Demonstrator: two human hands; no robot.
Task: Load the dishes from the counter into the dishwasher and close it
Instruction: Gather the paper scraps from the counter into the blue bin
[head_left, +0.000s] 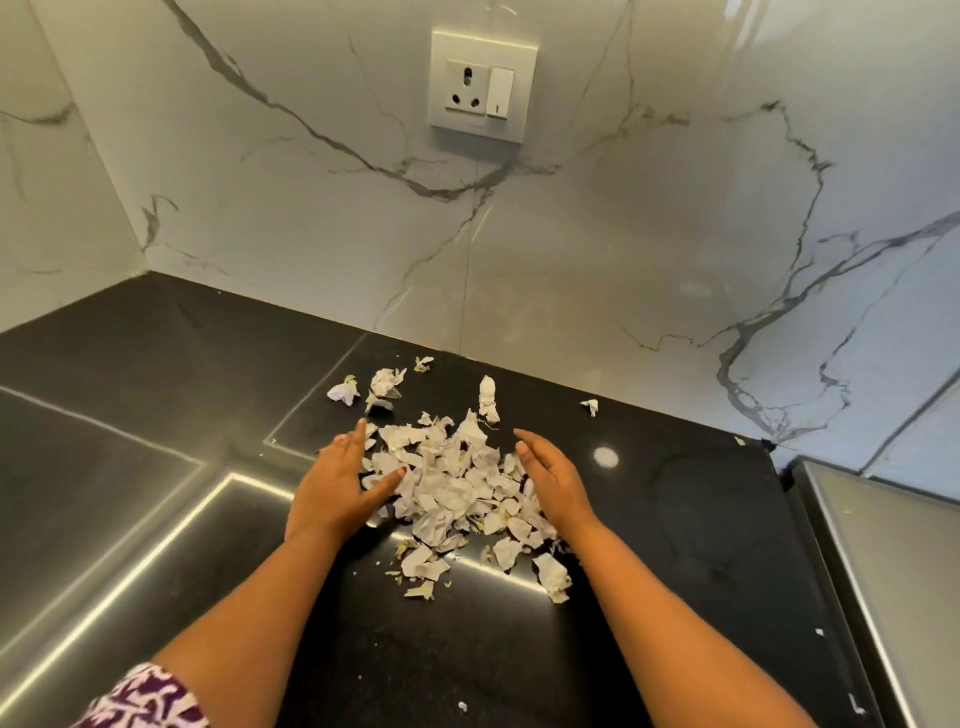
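Fingers (358, 436) of the left hand (332, 488) and of the right hand (553, 480) are held open and nearly straight, with nothing gripped. The hands are set against opposite flanks of a heap, judged to be for raking it together. A veined marble wall (623, 208) is noted behind, a black stone counter (156, 415) below it, and a steel surface (883, 571) at the right edge. The pile of torn paper scraps (452, 488) lies on the counter between the hands. A wall socket (480, 85) is fitted above. Stray scraps (488, 397) lie just beyond the pile. No dishes, dishwasher or container are seen, so loading is judged not begun.
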